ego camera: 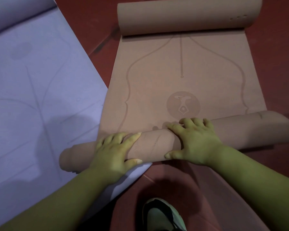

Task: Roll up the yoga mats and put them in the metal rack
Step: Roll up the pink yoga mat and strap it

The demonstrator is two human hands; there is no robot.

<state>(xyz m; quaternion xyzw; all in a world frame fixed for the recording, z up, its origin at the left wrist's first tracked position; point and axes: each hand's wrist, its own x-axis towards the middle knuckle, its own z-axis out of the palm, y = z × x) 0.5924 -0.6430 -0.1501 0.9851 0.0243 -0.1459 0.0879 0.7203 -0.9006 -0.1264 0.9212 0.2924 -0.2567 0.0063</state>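
The left hand (114, 152) and right hand (196, 141) are gripping, fingers spread, the near rolled end of the brown mat (182, 77); it is lying on the red floor (93, 22), overlapping the lilac mat's (40, 80) right edge.

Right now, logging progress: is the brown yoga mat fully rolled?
Partly: brown yoga mat lies flat mid-length; left hand and right hand grip the near roll.
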